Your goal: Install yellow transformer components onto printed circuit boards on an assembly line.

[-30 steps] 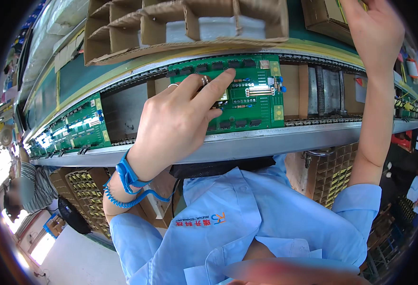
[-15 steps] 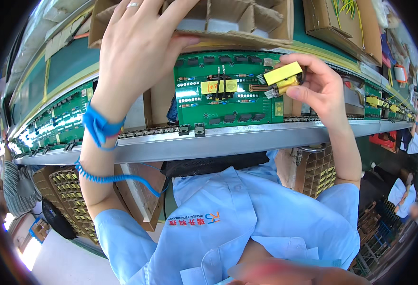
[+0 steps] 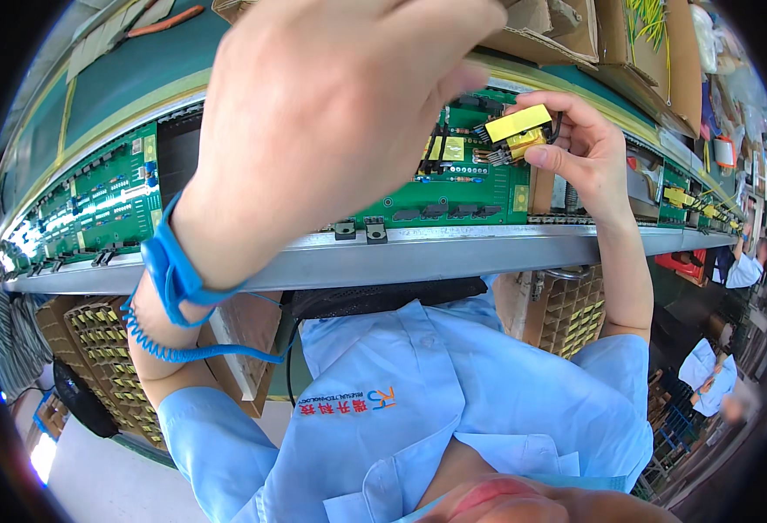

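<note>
My right hand (image 3: 579, 148) pinches a transformer (image 3: 518, 131) wrapped in yellow tape, its metal pins pointing left. It is held tilted above the right part of a green circuit board (image 3: 453, 213). That board carries black components, resistors and a yellow-taped part (image 3: 447, 149), partly hidden by my left hand (image 3: 322, 113). The left hand is raised over the board, large and smeared by motion. Its fingers run past the upper edge, beside a divided cardboard box (image 3: 540, 39), so their grip is hidden. A blue wrist strap (image 3: 174, 266) with a coiled cord circles my left wrist.
A metal rail (image 3: 453, 249) runs along the front of the line, with more circuit boards (image 3: 78, 213) to the left. A carton (image 3: 654, 65) with yellow-green wires stands at the far right. Partitioned boxes of yellow parts (image 3: 109, 362) sit below; other people are at the right.
My left hand has risen nearer the camera and moved right, now covering much of the board. The divided box has shifted right and farther away. My right hand still holds the transformer.
</note>
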